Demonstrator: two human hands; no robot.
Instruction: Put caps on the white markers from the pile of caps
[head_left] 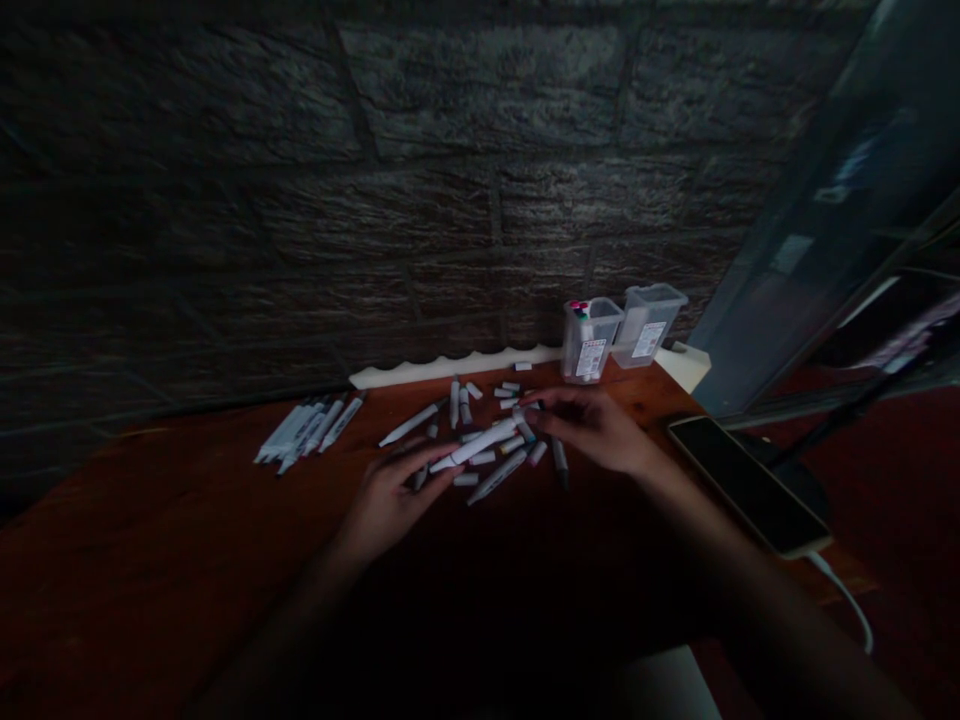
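A white marker [480, 443] lies slantwise between my two hands, its lower left end pinched by the fingers of my left hand [390, 498]. My right hand [589, 422] is closed on a marker cap [524, 426] at the marker's upper right end; whether the cap sits on the marker or just beside it I cannot tell. Under and around both hands lie loose caps and uncapped markers, among them a grey-white marker [498, 477] and another marker [409, 424] to the left. A dark-tipped marker [560, 463] lies below my right hand.
Several markers [307, 430] lie side by side at left on the wooden table [187, 530]. One clear plastic box [592, 345] with some markers and a second clear box [649, 328] stand by the brick wall [450, 200]. A phone [750, 485] with a white cable lies at right.
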